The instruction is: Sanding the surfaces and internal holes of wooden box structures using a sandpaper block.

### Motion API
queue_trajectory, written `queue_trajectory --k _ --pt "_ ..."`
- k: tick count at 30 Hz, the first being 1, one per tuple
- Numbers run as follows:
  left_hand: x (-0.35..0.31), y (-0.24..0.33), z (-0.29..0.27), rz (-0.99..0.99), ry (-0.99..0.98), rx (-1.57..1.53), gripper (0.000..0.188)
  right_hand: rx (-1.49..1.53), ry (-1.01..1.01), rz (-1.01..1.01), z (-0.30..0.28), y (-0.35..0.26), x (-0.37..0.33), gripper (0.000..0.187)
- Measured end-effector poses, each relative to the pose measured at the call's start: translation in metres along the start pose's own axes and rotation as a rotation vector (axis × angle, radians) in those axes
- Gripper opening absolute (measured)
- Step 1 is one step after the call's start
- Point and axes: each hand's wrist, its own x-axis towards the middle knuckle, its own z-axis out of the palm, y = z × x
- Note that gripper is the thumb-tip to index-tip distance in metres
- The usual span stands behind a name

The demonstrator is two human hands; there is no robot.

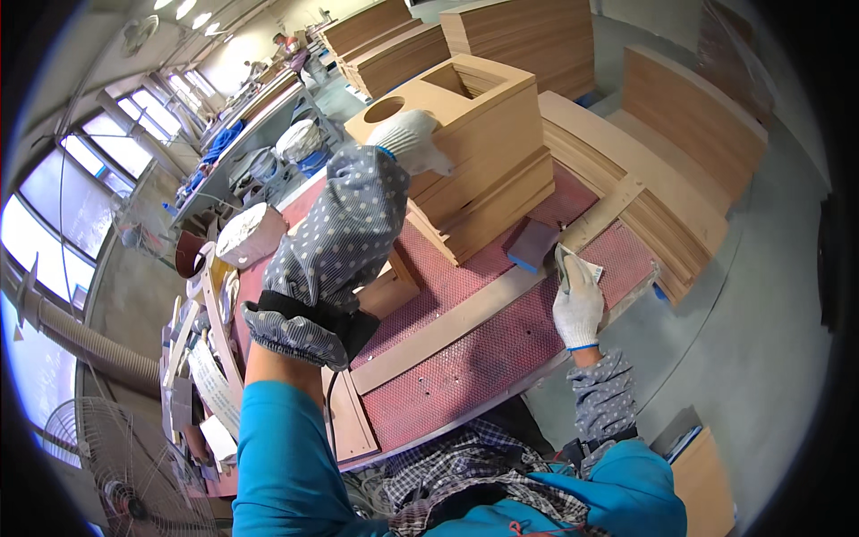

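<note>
My left hand point(410, 143), in a white knit glove, lies at the near edge of a tall stack of wooden panels point(497, 139). Its fingers stretch down along the stack's side; the thumb is hidden. A round hole and a rectangular opening are cut in the stack's top. In another white glove, my right hand point(578, 309) closes on a small folded sheet point(591, 269), greyish and pale, which looks like sandpaper. Just beyond that hand, a grey and blue block point(533, 245) sits on the red mesh-textured tabletop point(488, 345).
Long wooden strips point(456, 328) lie across the tabletop. More panel stacks point(693, 143) stand at the right and back. Left are a pale wrapped block point(251, 234), piled offcuts point(210, 358) and a caged fan point(112, 465). Another person point(291, 52) stands far off.
</note>
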Motion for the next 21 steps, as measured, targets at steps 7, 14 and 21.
queue_trajectory --k 7,14,21 --pt "-0.001 -0.01 -0.001 0.027 -0.023 -0.068 0.061 0.027 -0.012 -0.003 -0.002 -0.006 0.002 0.04" --pt "-0.005 -0.011 -0.006 0.061 -0.028 -0.153 0.059 0.047 0.006 -0.002 -0.001 -0.004 0.002 0.038" --pt "-0.007 -0.014 -0.016 0.021 -0.067 -0.111 0.058 0.052 0.01 -0.003 0.003 -0.003 0.002 0.037"
